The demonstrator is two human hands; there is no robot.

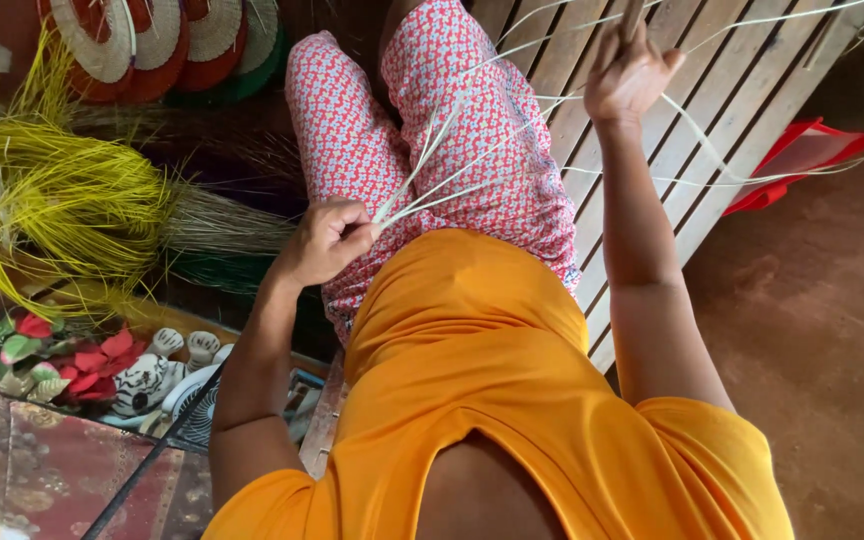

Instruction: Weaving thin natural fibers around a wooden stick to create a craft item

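Strands (472, 160), several and pale, run from left hand (324, 240)'s pinching grip to right hand (630, 75)'s closed grip.

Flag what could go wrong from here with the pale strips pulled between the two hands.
1. The pale strips fan apart from the left hand's pinch; some may slip free.
2. The right hand draws several long strands that cross, so they may tangle.
3. Loose ends trail over the slatted bench toward the red sheet and could snag in a gap.
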